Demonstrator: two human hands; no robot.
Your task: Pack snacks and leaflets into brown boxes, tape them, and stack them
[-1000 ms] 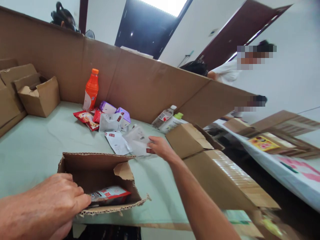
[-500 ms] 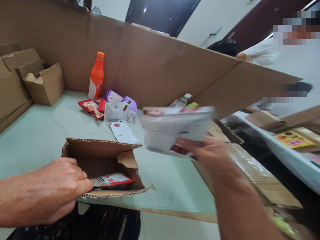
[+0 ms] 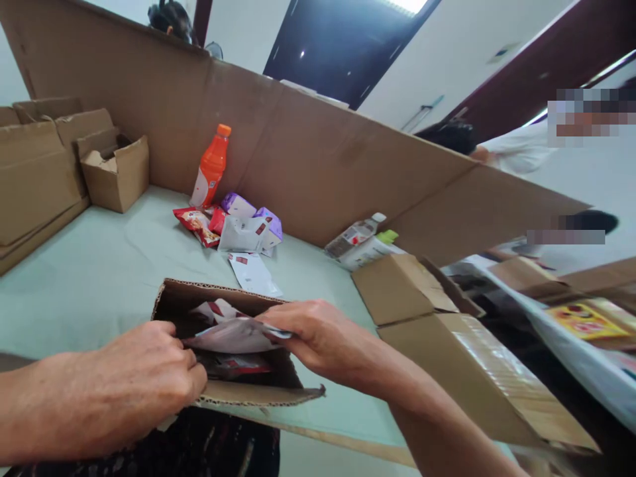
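Packing, seemingly | white-and-maroon flat plastic pouch (image 3: 236,336) pinched by right hand (image 3: 318,334) within open brown cardboard box (image 3: 258,397), gripped near-left by closed left hand (image 3: 144,368) | lowering and release seemingly called for

An orange bottle (image 3: 212,165) stands before a brown cardboard partition (image 3: 322,159).

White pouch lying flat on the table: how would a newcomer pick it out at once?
A cardboard wall backs the pale green table, with an orange bottle standing before it. Near the bottle, packets cluster; the white pouch lies at their near edge, just beyond the nearest open box. It lies flat, unlike the bulging pouch behind it.
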